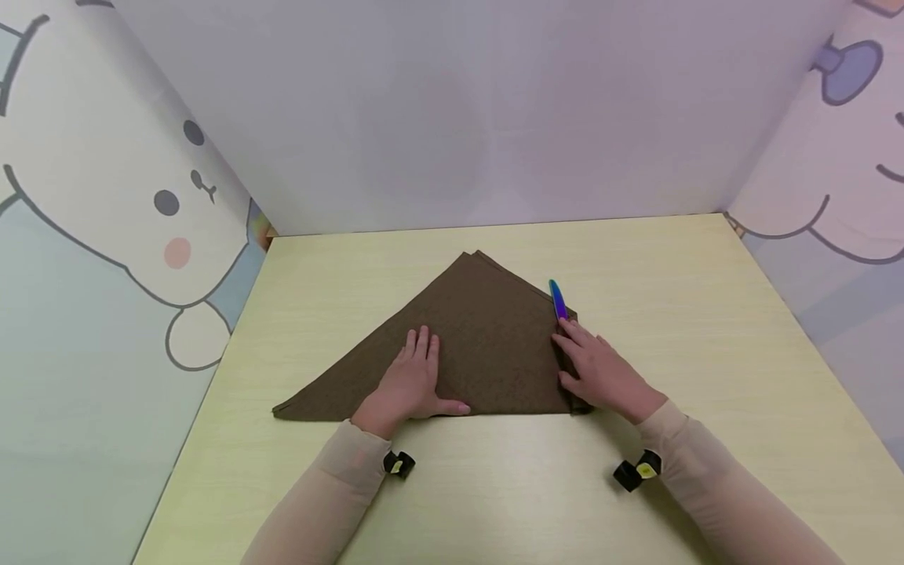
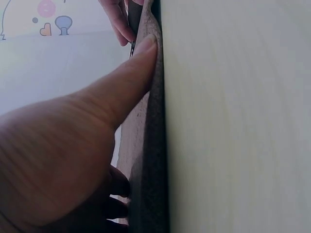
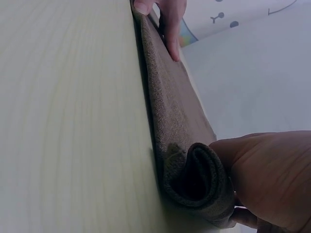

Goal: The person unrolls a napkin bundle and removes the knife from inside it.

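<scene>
A brown cloth napkin point(image 1: 487, 337), folded into a triangle, lies on the table with its long point to the left. The rounded blue-purple end of what looks like a table knife point(image 1: 557, 298) sticks out past the upper right edge; the remainder is hidden by the cloth and hand. My left hand point(image 1: 411, 386) rests on the napkin left of its middle, fingers straight, thumb along the near edge. At the right end my right hand point(image 1: 600, 369) grips the rolled edge point(image 3: 194, 179), thumb and fingers bent over it beside the knife. The roll's hollow end faces the right wrist camera.
The pale wooden table point(image 1: 734, 377) extends around the napkin on every side. A plain light wall point(image 1: 494, 118) rises behind its far edge, and panels with cartoon animals stand left and right. A small black camera point(image 1: 638, 471) sits on each wrist.
</scene>
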Available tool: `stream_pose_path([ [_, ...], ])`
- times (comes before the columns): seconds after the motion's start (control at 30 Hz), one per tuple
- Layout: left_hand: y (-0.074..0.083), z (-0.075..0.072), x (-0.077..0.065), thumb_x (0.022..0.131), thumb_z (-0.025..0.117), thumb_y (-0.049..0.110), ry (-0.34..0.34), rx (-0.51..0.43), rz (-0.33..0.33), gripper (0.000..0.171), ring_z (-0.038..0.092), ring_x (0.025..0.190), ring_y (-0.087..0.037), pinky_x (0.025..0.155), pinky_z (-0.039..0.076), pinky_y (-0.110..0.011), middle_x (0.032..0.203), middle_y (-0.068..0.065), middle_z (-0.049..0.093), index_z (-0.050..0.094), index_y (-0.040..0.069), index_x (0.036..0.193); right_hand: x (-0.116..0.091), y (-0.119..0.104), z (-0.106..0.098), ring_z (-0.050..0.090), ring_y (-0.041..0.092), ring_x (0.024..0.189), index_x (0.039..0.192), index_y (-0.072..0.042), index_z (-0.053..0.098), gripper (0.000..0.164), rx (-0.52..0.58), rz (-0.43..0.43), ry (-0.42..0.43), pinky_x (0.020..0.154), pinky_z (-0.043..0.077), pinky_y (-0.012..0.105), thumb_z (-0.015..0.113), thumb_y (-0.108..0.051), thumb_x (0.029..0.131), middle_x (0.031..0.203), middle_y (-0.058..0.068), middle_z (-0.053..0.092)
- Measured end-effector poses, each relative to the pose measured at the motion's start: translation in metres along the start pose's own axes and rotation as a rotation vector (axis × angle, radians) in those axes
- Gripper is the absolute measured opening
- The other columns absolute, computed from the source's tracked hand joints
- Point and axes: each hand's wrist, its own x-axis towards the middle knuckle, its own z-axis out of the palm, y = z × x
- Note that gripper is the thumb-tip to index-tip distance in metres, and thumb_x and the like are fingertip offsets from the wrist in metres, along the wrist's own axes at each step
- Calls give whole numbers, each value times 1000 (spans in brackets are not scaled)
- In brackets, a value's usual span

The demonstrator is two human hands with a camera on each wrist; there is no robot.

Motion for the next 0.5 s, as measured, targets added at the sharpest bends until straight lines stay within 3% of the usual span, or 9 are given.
stream_pose_path([
  [0.5, -1, 2, 1, 66, 53, 87, -14, 10, -5, 132, 0, 145, -39, 115, 18, -45, 158, -23, -1, 9, -2, 153, -5, 9, -2, 35, 45, 133, 139, 9, 43, 62, 37, 8, 12, 103, 35, 54, 66, -13, 86, 150, 28, 29],
])
